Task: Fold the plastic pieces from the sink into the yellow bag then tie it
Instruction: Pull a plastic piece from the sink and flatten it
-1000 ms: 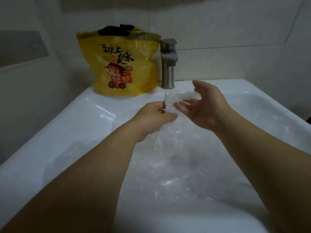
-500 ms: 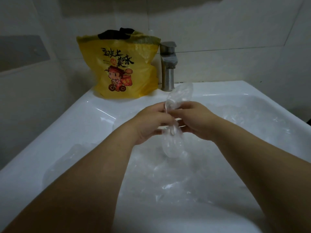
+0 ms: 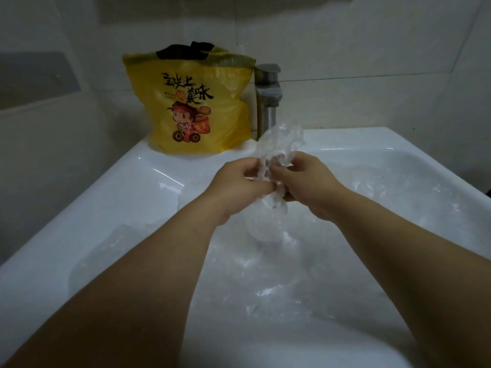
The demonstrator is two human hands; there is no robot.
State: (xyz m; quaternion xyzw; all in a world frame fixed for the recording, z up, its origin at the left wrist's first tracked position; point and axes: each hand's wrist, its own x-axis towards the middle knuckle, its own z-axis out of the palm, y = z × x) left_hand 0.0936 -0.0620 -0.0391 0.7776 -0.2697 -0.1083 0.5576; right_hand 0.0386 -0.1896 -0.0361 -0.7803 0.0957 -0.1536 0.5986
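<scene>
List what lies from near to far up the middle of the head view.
Loose plastic in the sink → left hand and right hand, side by side, both gripping a crumpled plastic piece → faucet → tiled wall.

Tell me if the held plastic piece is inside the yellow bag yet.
No, the left hand and right hand grip the clear plastic piece over the sink, apart from the yellow bag by the faucet.

Head view — close above sink (image 3: 148,181), facing forward, angled down
</scene>
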